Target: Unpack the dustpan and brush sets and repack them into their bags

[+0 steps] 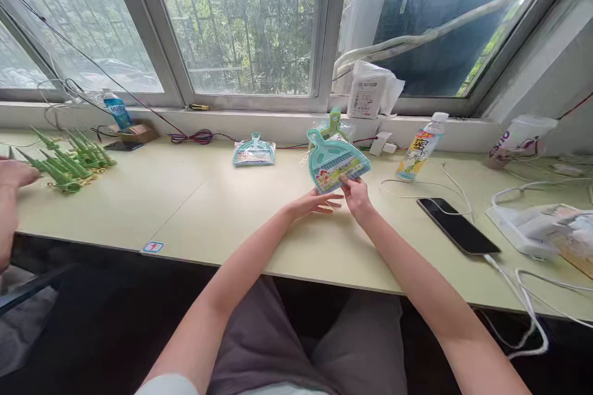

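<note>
Head view: dustpan (337, 163), teal, in clear wrap w/ a card label, is held tilted above the table (222, 210). Its lower edge is pinched by the right hand (357, 195); the left hand (315, 203) is spread flat, fingertips at that edge, contact not certain. It is judged light, stiff plastic, wrap prob. slippery; best gripped at rim or handle loop. Counted: 3 dustpans incl. 1 flat pack (254, 152) and 1 green dustpan (334, 122) behind; 2 bottles, blue bottle (118, 110) and yellow bottle (421, 147); 1 phone (456, 225).
</note>
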The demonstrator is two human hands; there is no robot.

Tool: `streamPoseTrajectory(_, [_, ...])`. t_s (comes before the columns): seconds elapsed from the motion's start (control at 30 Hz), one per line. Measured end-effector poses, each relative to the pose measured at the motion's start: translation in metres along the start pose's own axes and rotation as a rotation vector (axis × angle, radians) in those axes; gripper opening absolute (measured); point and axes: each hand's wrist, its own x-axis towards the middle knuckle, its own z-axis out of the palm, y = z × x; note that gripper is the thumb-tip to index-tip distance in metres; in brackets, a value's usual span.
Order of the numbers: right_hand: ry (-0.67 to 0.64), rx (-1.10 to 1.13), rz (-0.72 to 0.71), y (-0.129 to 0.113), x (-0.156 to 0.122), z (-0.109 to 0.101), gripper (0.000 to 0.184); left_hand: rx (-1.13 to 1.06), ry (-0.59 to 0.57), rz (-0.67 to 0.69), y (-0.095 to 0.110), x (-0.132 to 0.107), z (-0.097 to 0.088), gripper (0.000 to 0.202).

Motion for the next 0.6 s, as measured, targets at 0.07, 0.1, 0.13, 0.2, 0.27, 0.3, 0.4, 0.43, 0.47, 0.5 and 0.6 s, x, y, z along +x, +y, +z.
streamPoseTrajectory(0.07, [-0.007, -0.015, 0.012, -0.001, 0.0, 0.001, 0.026, -0.052, 0.169, 0.101, -0.002, 0.007, -0.006, 0.063])
streamPoseTrajectory(0.1, [-0.01, -0.022, 0.018, -0.001, 0.0, 0.002, 0.026, -0.071, 0.238, 0.146, -0.002, 0.009, -0.009, 0.061])
streamPoseTrajectory(0.13, [-0.012, -0.03, 0.023, 0.0, -0.001, 0.003, 0.026, -0.085, 0.298, 0.186, -0.002, 0.011, -0.011, 0.06])
streamPoseTrajectory(0.2, [-0.017, -0.046, 0.034, 0.002, -0.003, 0.005, 0.027, -0.098, 0.396, 0.276, -0.001, 0.011, -0.015, 0.06])
streamPoseTrajectory(0.27, [-0.013, -0.06, 0.038, 0.005, -0.006, 0.006, 0.027, -0.09, 0.418, 0.277, 0.0, 0.01, -0.017, 0.061])
streamPoseTrajectory(0.3, [-0.009, -0.066, 0.04, 0.007, -0.007, 0.006, 0.027, -0.081, 0.415, 0.257, -0.001, 0.01, -0.017, 0.061])
streamPoseTrajectory(0.4, [-0.005, -0.087, 0.062, 0.007, -0.006, 0.003, 0.026, -0.026, 0.458, 0.214, -0.004, 0.011, -0.015, 0.058])
streamPoseTrajectory(0.43, [-0.029, -0.101, 0.083, 0.005, -0.005, 0.002, 0.025, -0.009, 0.49, 0.212, -0.005, 0.011, -0.014, 0.057])
streamPoseTrajectory(0.47, [-0.067, -0.122, 0.115, 0.003, -0.003, 0.0, 0.023, 0.002, 0.522, 0.218, -0.006, 0.012, -0.014, 0.056])
streamPoseTrajectory(0.5, [-0.114, -0.145, 0.151, 0.0, -0.001, -0.001, 0.021, 0.005, 0.549, 0.226, -0.006, 0.013, -0.014, 0.054])
streamPoseTrajectory(0.6, [-0.246, -0.211, 0.26, -0.009, 0.005, -0.003, 0.019, -0.05, 0.596, 0.243, -0.002, 0.013, -0.017, 0.053])
